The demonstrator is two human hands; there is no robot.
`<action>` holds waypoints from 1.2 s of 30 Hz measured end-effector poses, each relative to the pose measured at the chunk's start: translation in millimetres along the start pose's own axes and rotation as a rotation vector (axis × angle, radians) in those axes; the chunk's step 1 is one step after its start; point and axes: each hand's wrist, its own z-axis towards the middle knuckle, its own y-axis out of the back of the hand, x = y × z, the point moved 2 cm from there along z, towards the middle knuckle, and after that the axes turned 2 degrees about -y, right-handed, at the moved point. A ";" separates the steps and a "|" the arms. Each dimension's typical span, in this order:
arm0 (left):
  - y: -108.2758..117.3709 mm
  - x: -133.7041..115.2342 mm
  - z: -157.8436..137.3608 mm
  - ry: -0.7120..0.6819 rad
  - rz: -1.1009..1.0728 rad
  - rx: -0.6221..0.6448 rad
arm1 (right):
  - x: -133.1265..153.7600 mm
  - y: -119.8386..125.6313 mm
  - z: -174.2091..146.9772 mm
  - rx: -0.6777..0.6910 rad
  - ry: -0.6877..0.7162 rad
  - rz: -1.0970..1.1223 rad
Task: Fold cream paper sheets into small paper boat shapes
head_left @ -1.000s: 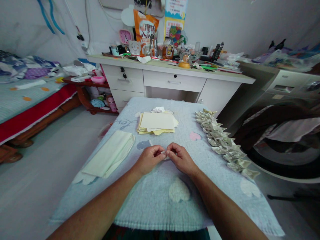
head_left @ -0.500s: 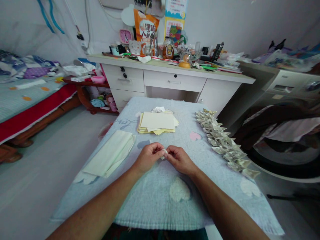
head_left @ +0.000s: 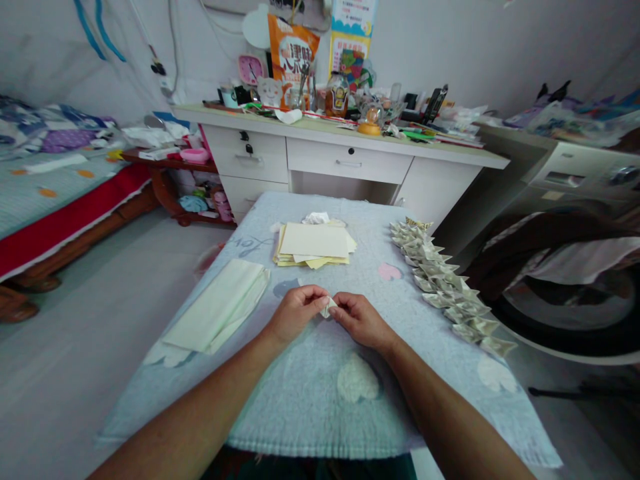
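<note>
A small piece of folded paper (head_left: 327, 308), pale and pointed, is pinched between my two hands above the cloth-covered table. My left hand (head_left: 301, 311) grips its left side between thumb and forefinger. On the other side my right hand (head_left: 361, 317) holds it the same way, fingers curled in. Much of the paper hides behind the fingertips. Beyond the hands lies a stack of cream and yellow paper sheets (head_left: 314, 241). Folded pale green paper (head_left: 220, 305) rests to the left. Rows of folded paper pieces (head_left: 443, 283) with pointed tips stand along the right side.
The table wears a light blue cloth (head_left: 310, 400). Crumpled white tissue (head_left: 316, 218) sits behind the stack. Past the table is a white desk (head_left: 350, 160) crowded with items; a washing machine (head_left: 565, 173) is at right, a bed (head_left: 55, 200) at left.
More of the folded paper shows between my fingertips now, as a pale pointed shape. Both hands keep their pinch in nearly the same place.
</note>
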 end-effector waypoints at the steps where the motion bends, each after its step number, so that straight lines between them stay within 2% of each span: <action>1: 0.7 0.6 0.4 -0.004 0.013 0.003 | 0.0 -0.2 0.0 0.002 0.000 0.006; 7: 3.8 6.5 3.8 -0.055 0.054 -0.047 | -1.3 -3.8 1.4 0.025 -0.032 0.058; 13: -0.7 3.8 4.0 -0.013 -0.009 -0.077 | -6.5 -1.8 1.8 0.030 -0.081 0.103; 17: 0.0 5.1 5.4 -0.034 -0.037 -0.075 | -6.7 4.0 1.6 -0.015 -0.108 0.065; 22: -0.2 10.4 7.7 -0.018 0.022 -0.069 | -3.0 7.5 1.7 -0.127 -0.012 -0.016; 24: -1.4 12.3 8.1 0.003 0.059 -0.082 | -3.8 8.0 1.6 -0.173 0.022 0.008; 27: -3.2 14.6 8.1 0.008 0.142 -0.101 | -5.0 8.4 0.8 -0.148 0.069 -0.073; 32: -4.0 15.4 7.1 -0.096 0.334 -0.104 | -5.8 11.1 -0.9 -0.121 0.093 -0.364; 36: -4.8 12.2 4.4 -0.170 0.578 -0.042 | -8.1 11.8 -0.7 -0.086 0.056 -0.479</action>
